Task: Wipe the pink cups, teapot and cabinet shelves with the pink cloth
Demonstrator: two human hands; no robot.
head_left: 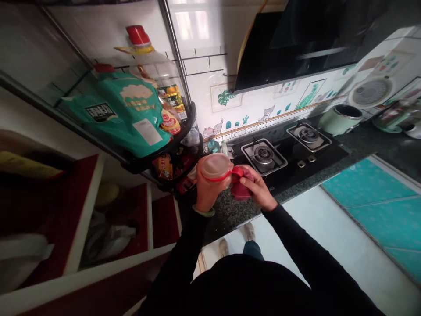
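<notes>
My left hand (209, 191) grips a round translucent plastic container (215, 167) with a red band around its rim. My right hand (258, 188) holds a dark red object (240, 191) against the container's red tab. The object's exact form is partly hidden by my fingers. Both hands are raised above the speckled granite countertop (230, 215), just in front of a two-burner gas hob (286, 151).
A wire rack (164, 149) at left holds a green bag, a cooking-oil bottle and packets. Red-fronted cabinet shelves lie below it. A pale green rice cooker pot (340, 119) stands beyond the hob, under a black range hood (296, 48).
</notes>
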